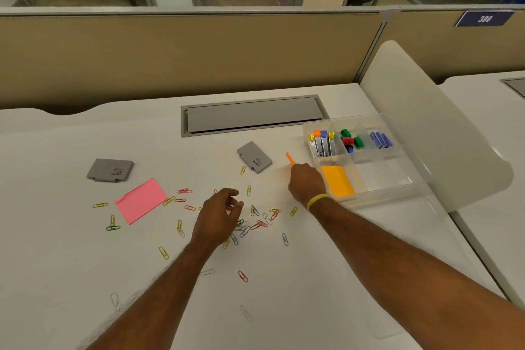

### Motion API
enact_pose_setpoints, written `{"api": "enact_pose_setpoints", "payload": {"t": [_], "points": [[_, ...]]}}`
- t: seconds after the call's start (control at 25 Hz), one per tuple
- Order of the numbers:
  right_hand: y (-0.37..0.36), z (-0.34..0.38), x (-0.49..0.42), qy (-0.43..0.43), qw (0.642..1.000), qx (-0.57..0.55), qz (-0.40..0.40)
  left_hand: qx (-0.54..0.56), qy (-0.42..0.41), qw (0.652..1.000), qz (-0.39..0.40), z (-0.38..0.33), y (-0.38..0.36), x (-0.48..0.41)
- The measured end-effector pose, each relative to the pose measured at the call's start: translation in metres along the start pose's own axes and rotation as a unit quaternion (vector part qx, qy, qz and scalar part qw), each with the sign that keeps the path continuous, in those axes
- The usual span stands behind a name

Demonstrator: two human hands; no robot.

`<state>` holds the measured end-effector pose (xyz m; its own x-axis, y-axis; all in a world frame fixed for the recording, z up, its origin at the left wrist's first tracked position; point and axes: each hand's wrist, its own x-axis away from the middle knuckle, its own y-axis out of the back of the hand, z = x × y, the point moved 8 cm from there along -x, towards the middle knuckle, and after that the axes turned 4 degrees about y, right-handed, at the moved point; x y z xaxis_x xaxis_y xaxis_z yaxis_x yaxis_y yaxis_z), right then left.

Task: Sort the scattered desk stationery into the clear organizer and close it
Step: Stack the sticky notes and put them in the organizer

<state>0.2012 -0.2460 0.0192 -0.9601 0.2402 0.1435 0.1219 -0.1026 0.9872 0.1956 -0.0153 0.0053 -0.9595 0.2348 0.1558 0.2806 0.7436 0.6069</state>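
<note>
Clear, seemingly plastic organizer [377, 179]; matt desk [85, 264]

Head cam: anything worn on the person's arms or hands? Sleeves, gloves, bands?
No gloves and no sleeves in view. The right hand has a thin yellow band at its wrist. The left hand shows no ring, watch or band.

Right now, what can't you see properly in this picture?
Head view: the right hand covers most of the orange strip it holds, so what it is stays unclear.
Head view: the left hand covers part of the paper clip pile; whether it pinches a clip, I cannot tell.
Head view: the print on the grey case is too small to read.
</note>
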Motion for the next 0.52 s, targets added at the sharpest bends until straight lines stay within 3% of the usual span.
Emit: {"api": "enact_pose_setpoints", "payload": {"t": [0.2,0.36,0.52], "points": [[0.012,0.063,0.048,0.057,0.995,-0.084,-0.015,0.185,0.084,0.979,0.024,-0.005,-0.004,0.004],[0.010,0.130,0.084,0.146,0.979,-0.145,-0.010,0.386,0.178,0.905,0.026,0.009,-0.005,0.011],[0.001,0.189,0.105,0.242,0.948,-0.205,0.017,0.493,0.218,0.842,-0.036,0.039,0.018,0.025]]}}
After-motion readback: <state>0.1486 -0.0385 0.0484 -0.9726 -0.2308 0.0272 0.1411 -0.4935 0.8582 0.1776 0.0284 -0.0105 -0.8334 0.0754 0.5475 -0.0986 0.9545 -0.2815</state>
